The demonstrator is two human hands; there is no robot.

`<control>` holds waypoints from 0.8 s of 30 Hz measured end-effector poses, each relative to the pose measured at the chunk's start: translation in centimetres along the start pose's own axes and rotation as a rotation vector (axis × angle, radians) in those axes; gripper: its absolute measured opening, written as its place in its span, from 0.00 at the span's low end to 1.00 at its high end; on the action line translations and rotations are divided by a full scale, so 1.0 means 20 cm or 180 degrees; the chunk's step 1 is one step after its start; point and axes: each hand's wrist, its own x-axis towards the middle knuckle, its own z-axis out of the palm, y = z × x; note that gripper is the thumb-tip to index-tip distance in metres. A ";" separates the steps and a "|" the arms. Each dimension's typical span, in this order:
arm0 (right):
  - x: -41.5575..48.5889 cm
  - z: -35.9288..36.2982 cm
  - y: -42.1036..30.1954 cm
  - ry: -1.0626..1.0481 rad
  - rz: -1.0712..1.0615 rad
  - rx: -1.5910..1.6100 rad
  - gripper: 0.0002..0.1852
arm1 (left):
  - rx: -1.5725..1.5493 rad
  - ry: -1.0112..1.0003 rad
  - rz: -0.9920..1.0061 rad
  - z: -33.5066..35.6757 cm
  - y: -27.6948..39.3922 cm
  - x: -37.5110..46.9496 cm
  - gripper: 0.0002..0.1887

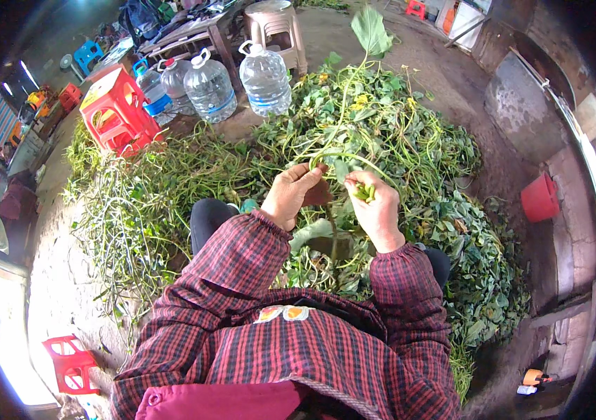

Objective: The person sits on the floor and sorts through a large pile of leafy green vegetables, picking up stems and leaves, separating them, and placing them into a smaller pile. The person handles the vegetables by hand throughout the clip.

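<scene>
My left hand point(291, 193) pinches a long green leafy vine stem point(344, 100) between thumb and fingers. The stem rises from there to one large leaf point(371, 32) at its top. Across from it, my right hand point(376, 207) is curled around several short green stem pieces point(364, 192), and a leaf lies at its fingertips. A curved part of stem arches between the two hands. Below and beyond them spreads a large heap of cut green vines point(408, 131), with some yellow leaves among it. A pile of loose leaves point(474, 252) lies to the right.
Large clear plastic bottles point(265, 79) stand beyond the heap, beside a beige stool point(275, 31) and a wooden table point(193, 37). Red plastic stools point(119, 113) are at the left edge of the vines. A red bucket point(539, 197) is by the right wall.
</scene>
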 end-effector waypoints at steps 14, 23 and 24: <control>0.07 0.00 -0.05 -0.0756 -0.0327 -0.1493 0.10 | 0.1223 -0.0045 0.0357 0.03 -0.01 -0.04 0.12; -0.02 -0.05 0.04 -0.1409 0.1638 0.0358 0.07 | 0.0890 0.0034 0.0523 -0.04 0.03 0.00 0.17; 0.02 -0.10 0.02 -0.1426 0.1948 0.0704 0.07 | 0.0794 0.0015 0.0494 -0.03 0.04 0.00 0.16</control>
